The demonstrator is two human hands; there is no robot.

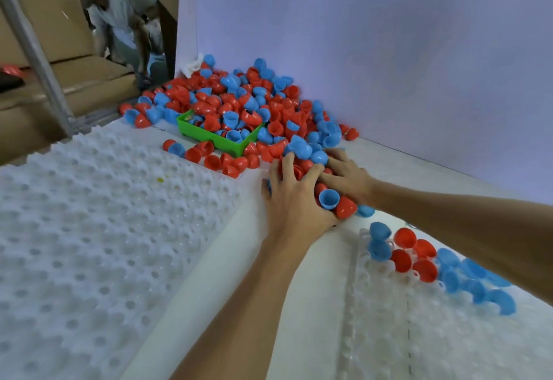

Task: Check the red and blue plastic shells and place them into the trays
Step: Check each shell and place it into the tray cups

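Both the left hand [291, 197] and right hand [348, 177] cup a clump of shells [329, 198] between them.

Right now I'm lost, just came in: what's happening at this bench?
A person is sorting plastic shells. Both hands, left hand and right hand, are cupped around a clump of red and blue shells pulled from the big pile. The right tray holds a few shells; the left tray shows none.

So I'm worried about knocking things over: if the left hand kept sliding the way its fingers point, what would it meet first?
Probably the blue shells just beyond the left hand's fingertips, then the main pile; depth is unclear.
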